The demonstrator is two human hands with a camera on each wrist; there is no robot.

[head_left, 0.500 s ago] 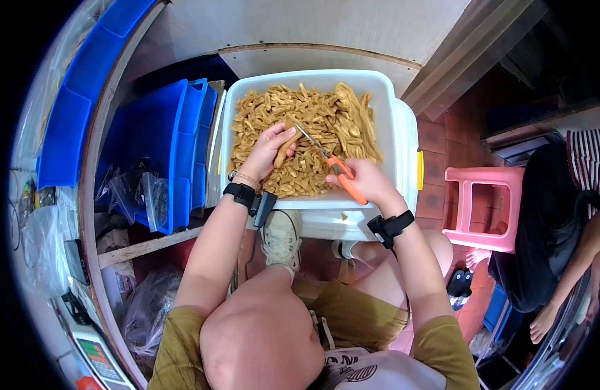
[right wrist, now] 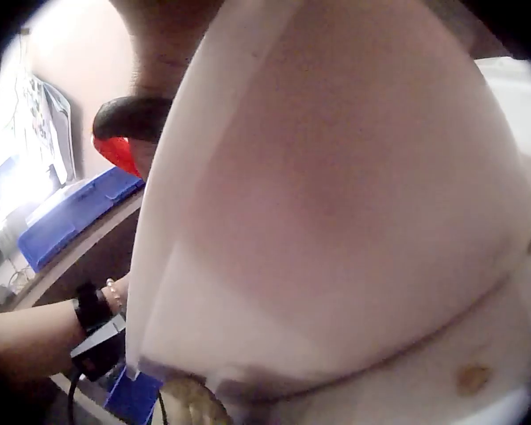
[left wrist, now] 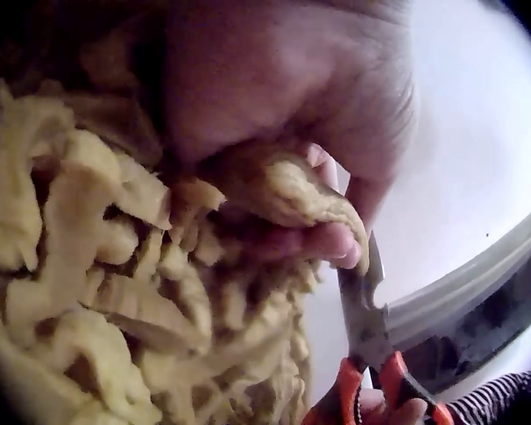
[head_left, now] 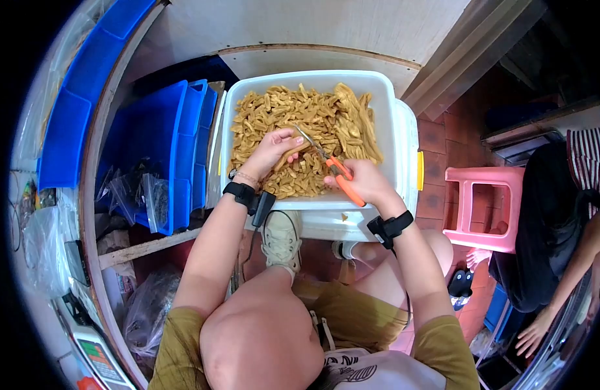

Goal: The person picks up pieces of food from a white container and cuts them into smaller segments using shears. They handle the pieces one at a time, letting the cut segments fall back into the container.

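My left hand [head_left: 277, 148] pinches a soft, yellow-brown strip [left wrist: 288, 190] between thumb and fingers, low over a white tub [head_left: 389, 146]. The right hand [head_left: 368, 181] grips orange-handled scissors [head_left: 339, 170], whose blades point up and left toward that strip. In the left wrist view the blades [left wrist: 363, 310] meet the strip's thin end beside the fingertips. Cut yellow-brown pieces [head_left: 267, 104] fill much of the tub, and longer uncut strips [head_left: 355, 120] are heaped at its right side. The tub's wall hides most of the right hand in the right wrist view.
Blue bins [head_left: 147, 143] with plastic bags stand on the left. A white lid with a yellow clip [head_left: 420, 170] lies under the tub. To the right are a pink stool [head_left: 485, 208] and another person's arm [head_left: 576, 273]. My shoe [head_left: 280, 237] is just below the tub.
The strip in my left hand has shifted, its end now lying lower along the blades. The scissors have barely moved. At right, the other person's hand has moved down and left.
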